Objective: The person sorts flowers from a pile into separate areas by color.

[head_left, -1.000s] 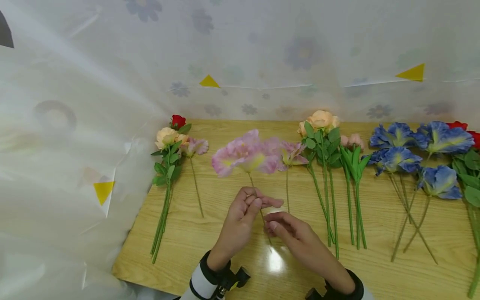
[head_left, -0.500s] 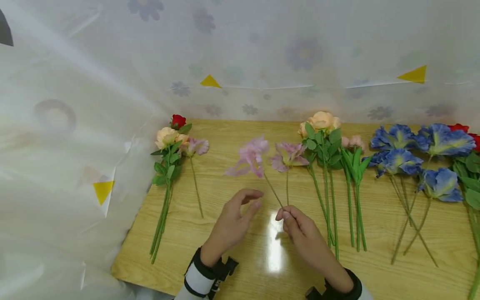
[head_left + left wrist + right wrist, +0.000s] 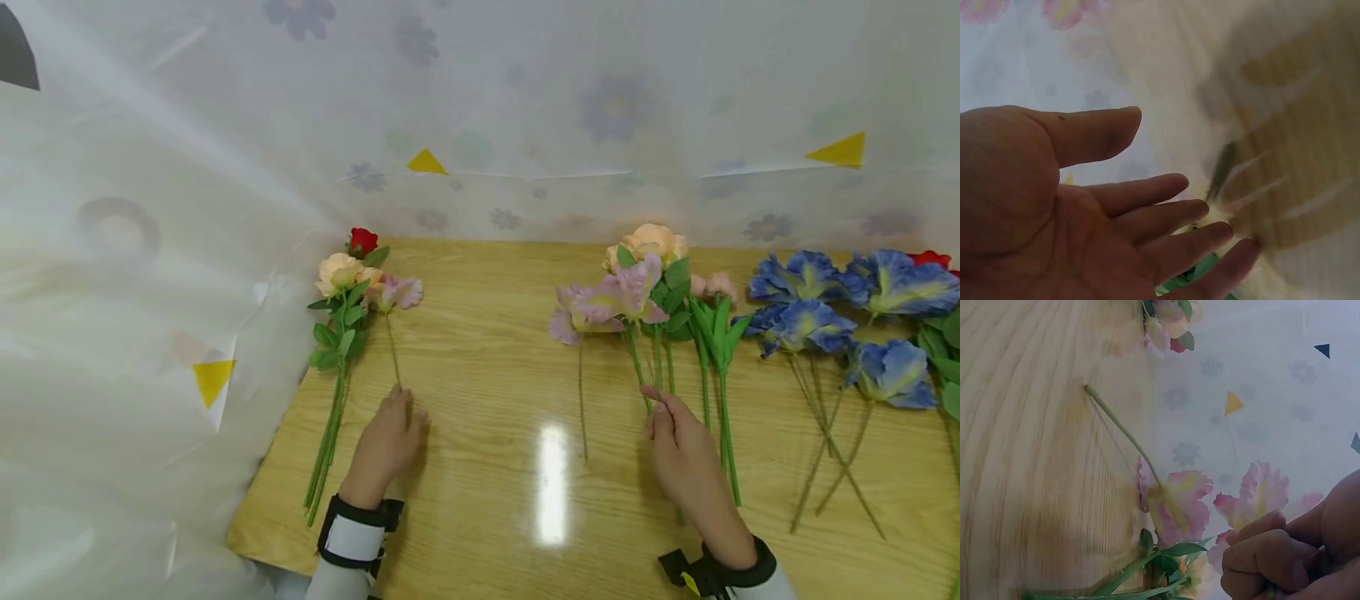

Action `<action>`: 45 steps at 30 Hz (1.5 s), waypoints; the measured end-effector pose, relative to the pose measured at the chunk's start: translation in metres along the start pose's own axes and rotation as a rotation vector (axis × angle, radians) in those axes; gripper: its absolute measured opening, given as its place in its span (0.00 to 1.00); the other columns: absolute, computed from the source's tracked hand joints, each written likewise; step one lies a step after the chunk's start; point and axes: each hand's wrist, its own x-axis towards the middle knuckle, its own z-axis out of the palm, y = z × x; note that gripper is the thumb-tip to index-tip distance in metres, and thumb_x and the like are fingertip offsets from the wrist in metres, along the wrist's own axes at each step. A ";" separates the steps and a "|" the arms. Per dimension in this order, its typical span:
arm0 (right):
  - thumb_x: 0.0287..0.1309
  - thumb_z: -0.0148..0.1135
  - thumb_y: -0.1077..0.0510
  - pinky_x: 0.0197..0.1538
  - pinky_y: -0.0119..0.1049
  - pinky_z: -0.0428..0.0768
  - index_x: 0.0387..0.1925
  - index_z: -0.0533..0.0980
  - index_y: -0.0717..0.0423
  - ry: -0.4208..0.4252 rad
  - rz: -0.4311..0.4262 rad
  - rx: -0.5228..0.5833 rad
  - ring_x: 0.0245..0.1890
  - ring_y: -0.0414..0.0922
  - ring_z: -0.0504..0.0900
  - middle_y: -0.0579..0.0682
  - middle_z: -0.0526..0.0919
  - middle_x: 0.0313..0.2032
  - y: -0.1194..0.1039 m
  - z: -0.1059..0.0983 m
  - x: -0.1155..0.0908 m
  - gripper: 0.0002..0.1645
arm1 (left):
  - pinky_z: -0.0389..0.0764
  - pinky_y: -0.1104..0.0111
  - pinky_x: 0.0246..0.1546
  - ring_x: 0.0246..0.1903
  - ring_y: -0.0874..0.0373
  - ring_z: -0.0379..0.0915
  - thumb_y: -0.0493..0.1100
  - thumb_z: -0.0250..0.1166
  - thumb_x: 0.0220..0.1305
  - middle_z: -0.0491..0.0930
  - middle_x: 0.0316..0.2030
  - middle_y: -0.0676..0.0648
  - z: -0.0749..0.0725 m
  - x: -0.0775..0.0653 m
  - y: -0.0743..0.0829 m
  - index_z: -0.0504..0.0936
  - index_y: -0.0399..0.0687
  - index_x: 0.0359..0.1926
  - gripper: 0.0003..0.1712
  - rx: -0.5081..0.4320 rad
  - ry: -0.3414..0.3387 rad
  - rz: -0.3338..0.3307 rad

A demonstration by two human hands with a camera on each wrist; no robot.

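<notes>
My right hand (image 3: 693,467) pinches the stem of a pink flower with a yellow centre (image 3: 639,292), between thumb and fingers. Its ruffled bloom overlaps the leafy peach roses (image 3: 654,242) behind it in the head view. Just left of that bloom, a second pink flower (image 3: 570,321) lies on the table, also seen as a pink flower (image 3: 1188,494) in the right wrist view. My left hand (image 3: 386,446) hovers near the stem of a third pink flower (image 3: 401,293) at the left. In the left wrist view the left hand (image 3: 1116,219) has extended fingers and holds nothing.
Left of the third pink flower lies a bunch with peach roses (image 3: 337,275) and a red rose (image 3: 363,242). Pink tulips (image 3: 716,287) and several blue flowers (image 3: 802,325) with crossed stems lie rightward on the wooden table (image 3: 480,400). A pale curtain (image 3: 525,100) closes the back.
The left hand let go of the pink flower as the right hand took its stem. My right hand carried it rightward, while my left hand moved left toward the third pink flower.
</notes>
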 end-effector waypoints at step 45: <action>0.72 0.45 0.68 0.30 0.40 0.72 0.62 0.66 0.79 -0.184 0.004 -0.278 0.32 0.51 0.74 0.68 0.77 0.40 0.001 0.044 0.022 0.23 | 0.67 0.65 0.24 0.20 0.54 0.60 0.53 0.33 0.81 0.68 0.25 0.44 -0.009 0.041 -0.007 0.78 0.39 0.48 0.30 -0.423 0.360 -0.018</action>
